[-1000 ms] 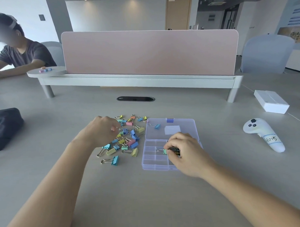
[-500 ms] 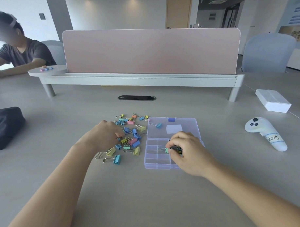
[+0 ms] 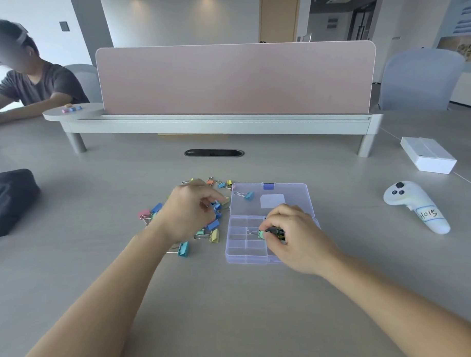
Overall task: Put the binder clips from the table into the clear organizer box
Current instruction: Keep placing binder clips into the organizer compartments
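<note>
A clear organizer box [image 3: 246, 251] lies open on the table, its lid [image 3: 293, 195] folded back with one blue clip [image 3: 248, 195] on it. My right hand [image 3: 292, 236] hovers over the compartments and pinches a green binder clip [image 3: 261, 233], with darker clips held in its curled fingers. To the left lies a pile of colourful binder clips [image 3: 212, 230]. My left hand [image 3: 188, 209] sits over the pile, fingers curled round a blue clip [image 3: 216, 205]. It hides much of the pile.
A white controller [image 3: 417, 205] lies to the right, with a white box [image 3: 427, 158] behind it. A black bag [image 3: 11, 199] is at the left edge. A pink divider [image 3: 236, 79] crosses the back. Another person sits at far left.
My left hand has moved right over the pile toward the box and closed on a blue clip. My right hand stays over the compartments with its clips.
</note>
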